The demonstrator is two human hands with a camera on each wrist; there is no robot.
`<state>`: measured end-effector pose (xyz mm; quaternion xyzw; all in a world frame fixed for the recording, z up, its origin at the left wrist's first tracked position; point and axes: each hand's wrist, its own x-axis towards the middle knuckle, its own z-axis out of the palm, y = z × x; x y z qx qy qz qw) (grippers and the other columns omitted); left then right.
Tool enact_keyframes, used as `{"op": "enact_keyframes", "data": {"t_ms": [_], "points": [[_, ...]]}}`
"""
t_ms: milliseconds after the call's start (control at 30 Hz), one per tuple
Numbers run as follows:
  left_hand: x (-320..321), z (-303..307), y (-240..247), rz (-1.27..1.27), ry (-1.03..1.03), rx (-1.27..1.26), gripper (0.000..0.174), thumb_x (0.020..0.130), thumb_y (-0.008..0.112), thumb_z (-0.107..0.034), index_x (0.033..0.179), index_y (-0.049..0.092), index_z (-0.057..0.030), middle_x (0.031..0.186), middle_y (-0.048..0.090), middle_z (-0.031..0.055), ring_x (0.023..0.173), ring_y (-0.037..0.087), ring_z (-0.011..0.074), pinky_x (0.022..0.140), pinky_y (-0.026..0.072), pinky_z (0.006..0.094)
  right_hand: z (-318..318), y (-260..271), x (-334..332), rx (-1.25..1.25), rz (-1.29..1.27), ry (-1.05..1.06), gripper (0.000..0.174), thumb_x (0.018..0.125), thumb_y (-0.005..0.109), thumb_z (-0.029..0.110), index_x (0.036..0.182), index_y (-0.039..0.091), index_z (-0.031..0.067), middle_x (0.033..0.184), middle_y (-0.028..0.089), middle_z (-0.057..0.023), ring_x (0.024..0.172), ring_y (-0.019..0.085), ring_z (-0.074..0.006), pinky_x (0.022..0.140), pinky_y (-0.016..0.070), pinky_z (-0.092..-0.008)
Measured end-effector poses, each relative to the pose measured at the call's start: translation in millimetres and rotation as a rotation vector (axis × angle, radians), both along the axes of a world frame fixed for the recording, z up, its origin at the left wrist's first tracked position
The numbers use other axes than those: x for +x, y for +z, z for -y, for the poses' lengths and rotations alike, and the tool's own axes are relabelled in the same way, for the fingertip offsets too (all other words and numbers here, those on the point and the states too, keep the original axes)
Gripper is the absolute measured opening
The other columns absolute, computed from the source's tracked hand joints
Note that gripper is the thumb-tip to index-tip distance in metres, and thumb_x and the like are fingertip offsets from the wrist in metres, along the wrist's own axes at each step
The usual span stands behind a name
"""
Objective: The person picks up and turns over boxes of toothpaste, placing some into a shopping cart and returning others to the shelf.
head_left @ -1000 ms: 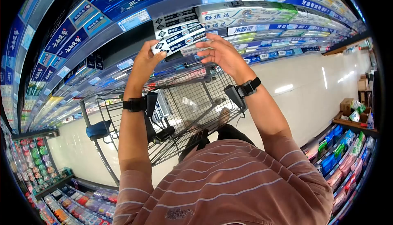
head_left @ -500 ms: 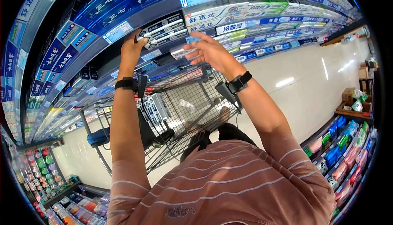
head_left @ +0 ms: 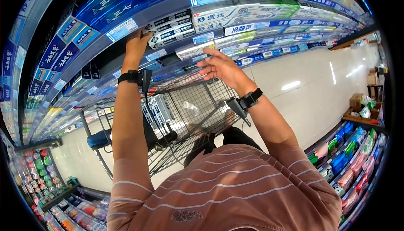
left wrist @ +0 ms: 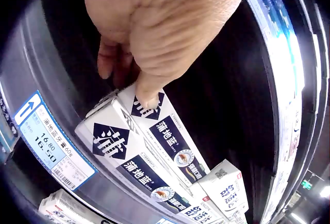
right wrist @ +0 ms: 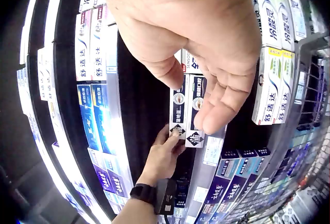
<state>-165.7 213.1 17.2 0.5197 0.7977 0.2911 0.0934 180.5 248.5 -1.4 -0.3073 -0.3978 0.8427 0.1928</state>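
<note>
White-and-navy toothpaste boxes (head_left: 171, 36) lie stacked on a shelf, their ends facing the left hand (head_left: 136, 48). In the left wrist view this hand (left wrist: 165, 22) pinches the end of the rear box (left wrist: 172, 136), thumb on its printed face and the other fingers partly hidden behind it. A second such box (left wrist: 136, 164) lies alongside, touching it. The right hand (head_left: 225, 69) is off the shelf front, fingers spread and loosely bent, holding nothing. From the right wrist, the right hand (right wrist: 191, 38) hovers before the same boxes (right wrist: 195, 110).
Below the hands is a wire shopping cart (head_left: 191, 105) with white-and-blue boxes (head_left: 158, 111) in it. Other toothpaste boxes (head_left: 227, 16) fill the shelf to the right, and blue boxes (head_left: 107, 6) stand at the left. A price label (left wrist: 56, 146) lines the shelf edge.
The left hand has moved left and inward with the boxes, which were held out before the shelf and now lie on it. The right hand has come away from them and lowered slightly.
</note>
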Motion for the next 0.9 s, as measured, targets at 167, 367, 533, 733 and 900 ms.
{"op": "enact_keyframes", "data": {"t_ms": [167,367,533,733,900], "points": [[-13.2,32.6,-8.3,0.06,0.014,0.2,0.058,0.09,0.072,-0.037,0.13,0.059,0.0027,0.122,0.065,0.0258,0.111,0.064,0.0356,0.096,0.0492,0.0415,8.1,-19.8,-1.3,0.006,0.029,0.043,0.048,0.104,0.051,0.018,0.148,0.038,0.0025,0.118,0.068,-0.0184,0.094,0.071,-0.0224,0.078,0.06,-0.0358],[-21.8,180.7,-97.0,0.299,0.391,0.225,0.034,0.097,0.066,-0.032,0.11,0.067,-0.0008,0.091,0.072,0.0096,0.082,0.066,0.0184,0.078,0.0519,0.0338,35.1,-53.3,10.7,-0.064,0.081,0.075,0.036,0.102,0.053,0.017,0.136,0.051,0.0039,0.117,0.068,-0.0205,0.099,0.071,-0.0296,0.08,0.0593,-0.0394],[-0.9,288.0,-196.3,0.474,0.556,-0.177,0.033,0.095,0.061,-0.036,0.098,0.07,-0.004,0.075,0.069,0.0119,0.067,0.066,0.0247,0.069,0.0519,0.0389,57.9,-74.0,2.6,-0.136,0.214,0.148,0.038,0.104,0.05,0.017,0.139,0.05,0.0011,0.115,0.069,-0.0188,0.097,0.07,-0.026,0.082,0.0579,-0.0358],[25.2,323.8,-310.0,0.377,0.491,-0.584,0.049,0.086,0.068,-0.047,0.099,0.065,0.001,0.105,0.068,0.0248,0.102,0.063,0.0442,0.088,0.0493,0.0524,83.0,-94.3,-14.1,-0.177,0.283,0.232,0.039,0.104,0.049,0.016,0.14,0.047,0.001,0.113,0.069,-0.0183,0.096,0.07,-0.0258,0.08,0.059,-0.0362],[54.4,313.2,-339.0,0.343,0.59,-0.617,0.055,0.08,0.077,-0.043,0.111,0.06,-0.0005,0.111,0.067,0.0255,0.108,0.064,0.0431,0.091,0.0517,0.0535,97.6,-104.4,-12.8,-0.194,0.308,0.267,0.037,0.105,0.047,0.016,0.14,0.048,0.0029,0.114,0.069,-0.0171,0.096,0.07,-0.0254,0.08,0.059,-0.0357]]}}
